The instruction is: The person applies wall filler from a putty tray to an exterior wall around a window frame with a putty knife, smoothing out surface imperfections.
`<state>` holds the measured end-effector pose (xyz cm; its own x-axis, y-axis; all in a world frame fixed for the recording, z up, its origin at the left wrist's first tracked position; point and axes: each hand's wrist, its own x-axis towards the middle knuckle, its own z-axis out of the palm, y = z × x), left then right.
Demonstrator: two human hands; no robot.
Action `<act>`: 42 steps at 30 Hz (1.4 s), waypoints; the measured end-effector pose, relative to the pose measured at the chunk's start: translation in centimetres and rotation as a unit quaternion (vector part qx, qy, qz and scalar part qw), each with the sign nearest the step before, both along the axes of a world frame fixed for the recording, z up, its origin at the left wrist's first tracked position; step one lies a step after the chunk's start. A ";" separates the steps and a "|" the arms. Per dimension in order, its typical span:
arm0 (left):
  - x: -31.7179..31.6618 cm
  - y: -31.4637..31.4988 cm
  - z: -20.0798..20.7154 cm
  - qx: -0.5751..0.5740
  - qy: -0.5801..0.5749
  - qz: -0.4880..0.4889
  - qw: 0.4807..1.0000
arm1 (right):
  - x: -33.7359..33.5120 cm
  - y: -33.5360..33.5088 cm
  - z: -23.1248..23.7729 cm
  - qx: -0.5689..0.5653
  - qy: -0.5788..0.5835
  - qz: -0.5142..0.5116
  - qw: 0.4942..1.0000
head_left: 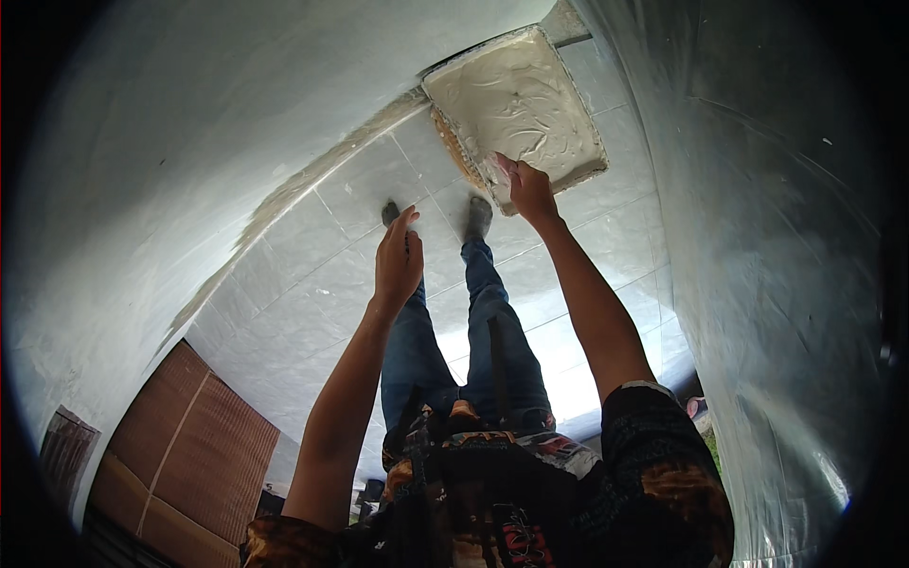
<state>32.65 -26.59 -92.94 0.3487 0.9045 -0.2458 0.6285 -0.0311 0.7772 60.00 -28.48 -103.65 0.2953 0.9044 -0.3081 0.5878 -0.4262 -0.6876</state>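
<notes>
A rectangular tray (599, 156) with crusted edges lies ahead of me, filled with a smooth, pale cream paste (521, 90) marked by ridges and swirls. At the tray's near edge is my right hand (530, 192), its fingers closed and reaching over the paste. Pale smears show about the fingertips, and what they hold, if anything, is hidden. My left hand (399, 257) hangs in the air to the left of the tray, above my legs. Its fingers are loosely bent and apart, with a dark gap beside the thumb.
Grey tiles (322, 246) cover the floor, with pale spots on them. A smooth grey wall (208, 142) rises on the left; shiny plastic sheeting (757, 237) hangs on the right. A tan, rough-edged thing (454, 147) lies under the tray's left side. Brown panels (199, 435) stand at lower left.
</notes>
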 end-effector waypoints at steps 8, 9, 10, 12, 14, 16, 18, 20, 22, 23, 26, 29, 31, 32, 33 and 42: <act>-0.1 -0.2 -0.1 -0.006 0.008 0.000 1.000 | -1.6 -1.1 -0.1 0.013 0.023 -0.013 1.000; 0.0 -0.1 -0.1 -0.012 0.007 0.000 1.000 | -1.7 -1.0 -0.2 0.012 0.023 -0.014 1.000; 0.1 -0.1 -0.1 -0.017 0.006 0.001 1.000 | -1.8 -0.6 -0.5 -0.007 0.003 -0.002 1.000; 0.3 0.0 -0.2 -0.010 0.006 -0.006 1.000 | -1.9 0.1 -0.6 -0.027 -0.019 0.008 0.999; 0.2 -0.1 -0.3 -0.001 0.009 -0.011 1.000 | -2.2 1.3 -0.4 -0.073 -0.055 0.033 0.995; -0.2 -0.3 -0.5 0.001 0.016 -0.011 1.000 | -2.3 2.4 0.3 -0.085 -0.052 0.019 0.995; 0.3 -0.4 -0.4 -0.004 0.010 -0.011 1.000 | -2.3 2.6 0.3 -0.098 -0.054 0.005 0.994; 0.6 -0.4 -0.3 -0.009 0.004 -0.009 1.000 | -2.3 2.6 0.1 -0.053 -0.033 0.021 0.998; 0.9 -0.5 -0.3 -0.010 0.001 -0.013 1.000 | -2.2 2.3 -0.2 -0.051 -0.043 0.030 0.997; 1.0 -0.5 -0.3 -0.010 0.000 -0.013 1.000 | -2.2 2.2 -0.3 -0.049 -0.051 0.039 0.997; 0.8 -0.6 -0.3 -0.013 0.002 -0.008 1.000 | -1.2 2.7 -0.5 -0.060 -0.062 0.031 0.996; 0.3 -0.5 -0.3 -0.002 -0.003 -0.004 1.000 | -0.5 2.9 -0.2 -0.080 -0.046 0.015 0.996; 0.1 -0.5 -0.3 0.002 0.001 -0.005 1.000 | -0.4 2.3 -0.7 -0.080 -0.044 0.018 0.996; 0.1 -0.5 -0.4 0.002 0.000 -0.005 1.000 | -0.3 2.1 -1.0 -0.079 -0.044 0.016 0.996; 0.1 -0.5 -0.6 0.003 0.001 -0.004 1.000 | -0.1 1.9 -1.3 -0.079 -0.046 0.016 0.996; -0.6 -0.8 0.1 -0.052 0.018 0.012 0.998 | -0.5 2.7 -1.7 -0.086 -0.038 0.050 0.994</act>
<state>32.09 -27.41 -92.80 0.3165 0.8815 -0.3503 0.6554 0.0637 0.7526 59.49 -25.79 -105.35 0.2343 0.8664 -0.4410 0.6811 -0.4700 -0.5615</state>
